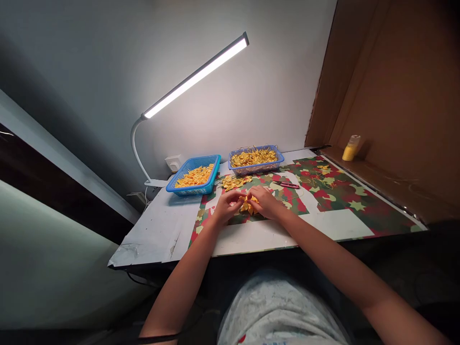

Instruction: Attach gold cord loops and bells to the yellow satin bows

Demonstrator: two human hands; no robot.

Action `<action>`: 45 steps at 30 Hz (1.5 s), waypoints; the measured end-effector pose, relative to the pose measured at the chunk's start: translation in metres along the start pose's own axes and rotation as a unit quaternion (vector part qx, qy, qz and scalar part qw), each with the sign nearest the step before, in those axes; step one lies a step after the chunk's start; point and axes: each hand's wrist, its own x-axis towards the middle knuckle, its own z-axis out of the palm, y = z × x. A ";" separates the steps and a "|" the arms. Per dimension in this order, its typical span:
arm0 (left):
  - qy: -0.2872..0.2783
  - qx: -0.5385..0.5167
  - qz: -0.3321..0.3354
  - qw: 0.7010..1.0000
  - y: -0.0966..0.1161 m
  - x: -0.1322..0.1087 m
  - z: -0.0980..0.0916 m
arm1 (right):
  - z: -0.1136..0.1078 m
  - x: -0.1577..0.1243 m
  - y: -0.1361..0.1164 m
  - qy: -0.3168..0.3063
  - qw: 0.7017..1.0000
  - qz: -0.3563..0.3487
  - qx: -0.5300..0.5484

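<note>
My left hand (227, 207) and my right hand (265, 202) meet over the front middle of the table. Their fingertips are pinched close together around a small yellow ribbon-like piece (243, 198), partly hidden by the fingers. Below them lies a small heap of yellow folded pieces (248, 208). Just behind the hands a flat pile of similar yellow pieces with thin cords (234, 182) rests on the table. To the right of that pile are thread snips (287, 185) with pinkish-red handles.
A blue basket (214, 175) of yellow pieces stands back left. Another basket (256, 168) of yellow corded pieces is at the back. A lit lamp (197, 76) leans overhead. A bottle (350, 148) with yellow contents stands right. Loose threads (319, 181) lie on the camouflage-patterned cover (345, 191).
</note>
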 end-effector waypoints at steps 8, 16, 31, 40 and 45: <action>-0.027 0.147 0.051 0.987 0.011 -0.002 -0.003 | 0.000 -0.002 -0.001 -0.037 0.999 -0.008 -0.025; -0.073 0.215 0.065 0.972 0.005 -0.003 -0.003 | 0.001 -0.003 -0.002 -0.058 0.997 -0.018 -0.055; -0.087 0.233 0.063 0.967 0.000 0.001 0.001 | 0.000 -0.002 -0.005 -0.086 0.994 -0.015 -0.068; -0.064 0.227 0.039 0.971 -0.004 0.002 0.000 | -0.002 -0.002 -0.002 -0.085 0.994 -0.007 -0.062; 0.031 0.273 0.018 0.961 -0.012 0.008 -0.011 | -0.001 -0.001 0.003 -0.056 0.995 0.038 -0.075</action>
